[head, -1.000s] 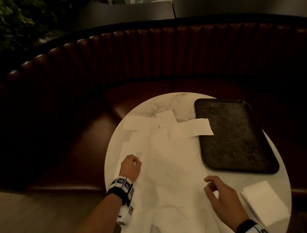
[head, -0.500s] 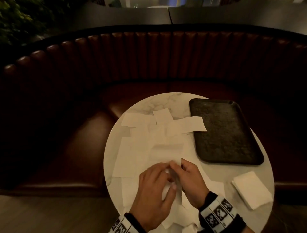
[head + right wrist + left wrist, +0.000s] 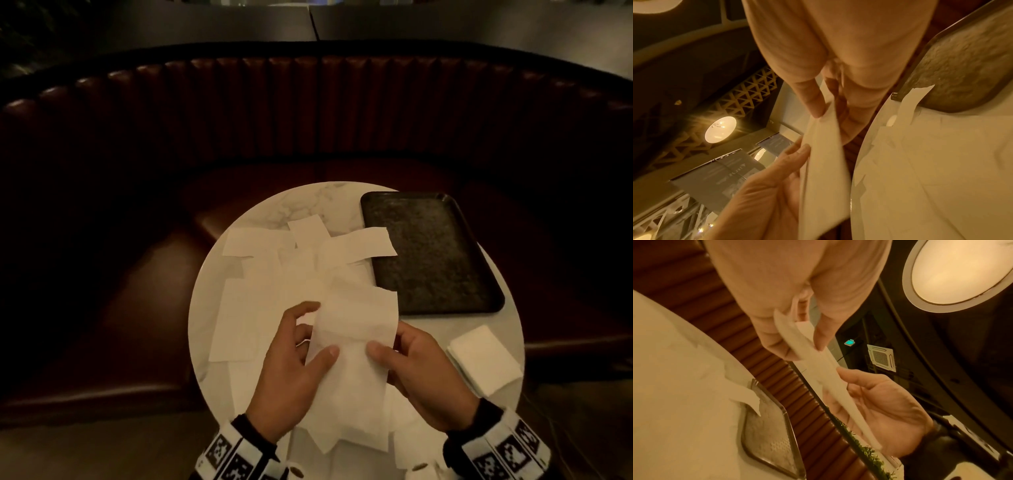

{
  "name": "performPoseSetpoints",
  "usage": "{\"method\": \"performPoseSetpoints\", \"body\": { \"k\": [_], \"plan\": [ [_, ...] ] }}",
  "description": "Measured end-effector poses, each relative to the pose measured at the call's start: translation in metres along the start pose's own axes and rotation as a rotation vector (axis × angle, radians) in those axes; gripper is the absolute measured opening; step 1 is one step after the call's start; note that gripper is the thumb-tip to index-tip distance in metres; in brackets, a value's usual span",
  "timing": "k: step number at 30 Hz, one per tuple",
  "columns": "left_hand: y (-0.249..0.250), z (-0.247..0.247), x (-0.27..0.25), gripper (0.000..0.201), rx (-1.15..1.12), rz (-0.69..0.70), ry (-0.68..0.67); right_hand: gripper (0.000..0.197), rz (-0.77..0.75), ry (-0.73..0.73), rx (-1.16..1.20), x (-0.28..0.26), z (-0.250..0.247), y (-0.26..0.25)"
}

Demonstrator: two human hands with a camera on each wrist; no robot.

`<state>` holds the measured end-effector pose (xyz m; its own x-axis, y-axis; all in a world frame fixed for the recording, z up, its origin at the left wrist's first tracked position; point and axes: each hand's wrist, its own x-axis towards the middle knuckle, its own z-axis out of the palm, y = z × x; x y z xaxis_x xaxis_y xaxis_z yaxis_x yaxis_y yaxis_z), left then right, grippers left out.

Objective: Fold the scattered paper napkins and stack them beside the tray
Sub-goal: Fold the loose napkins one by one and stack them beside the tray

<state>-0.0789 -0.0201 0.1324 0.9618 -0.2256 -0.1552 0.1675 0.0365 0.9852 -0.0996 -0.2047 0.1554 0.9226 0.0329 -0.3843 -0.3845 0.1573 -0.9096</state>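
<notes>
I hold one white paper napkin (image 3: 356, 356) lifted over the near part of the round marble table (image 3: 301, 205). My left hand (image 3: 301, 353) pinches its left edge between thumb and fingers; my right hand (image 3: 404, 359) pinches its right edge. In the left wrist view the napkin (image 3: 818, 369) shows edge-on between thumb and fingers, and in the right wrist view the napkin (image 3: 824, 162) hangs from the right thumb and fingers. Several unfolded napkins (image 3: 260, 284) lie scattered across the table. A dark tray (image 3: 431, 253) sits at the right. A stack of folded napkins (image 3: 483, 359) lies near the tray's front.
One loose napkin (image 3: 363, 245) overlaps the tray's left rim. A curved brown leather bench (image 3: 308, 113) wraps round the far side of the table. The table's near edge is just below my wrists.
A second ago my hands were apart on the paper pile. They came together over one napkin, then lifted it and spread it between them.
</notes>
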Motion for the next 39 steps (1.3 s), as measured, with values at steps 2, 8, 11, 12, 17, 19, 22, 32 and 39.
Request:
{"method": "performPoseSetpoints", "body": {
  "k": [2,8,11,12,17,19,22,32,39],
  "plan": [
    [0.003,0.001,0.001,0.067,0.056,0.063,-0.047,0.032,-0.013,0.014,-0.005,-0.001,-0.003,-0.003],
    [0.010,0.007,0.006,0.026,0.178,0.176,-0.009,0.065,-0.198,0.188,-0.062,-0.007,-0.003,-0.004],
    [0.011,0.007,0.005,0.019,0.173,0.163,0.006,0.055,-0.292,0.195,-0.235,-0.011,-0.002,-0.002],
    [0.011,0.007,0.005,0.020,0.178,0.160,0.006,0.047,-0.301,0.208,-0.298,-0.011,-0.002,-0.001],
    [0.012,0.005,0.004,0.025,0.289,0.191,0.072,0.025,-0.371,0.291,-0.460,-0.011,-0.001,0.004],
    [0.012,0.004,0.004,0.020,0.324,0.204,0.122,0.021,-0.416,0.306,-0.544,-0.012,0.000,0.004],
    [0.014,0.003,0.005,0.010,0.403,0.237,0.145,0.018,-0.417,0.322,-0.560,-0.013,0.000,0.006],
    [0.019,-0.002,0.007,0.007,0.519,0.254,0.047,0.027,-0.529,0.059,-0.933,0.002,0.010,-0.009],
    [0.018,-0.002,0.007,0.013,0.173,0.090,0.031,0.012,-0.292,0.179,-0.391,-0.014,-0.018,-0.001]
  ]
}}
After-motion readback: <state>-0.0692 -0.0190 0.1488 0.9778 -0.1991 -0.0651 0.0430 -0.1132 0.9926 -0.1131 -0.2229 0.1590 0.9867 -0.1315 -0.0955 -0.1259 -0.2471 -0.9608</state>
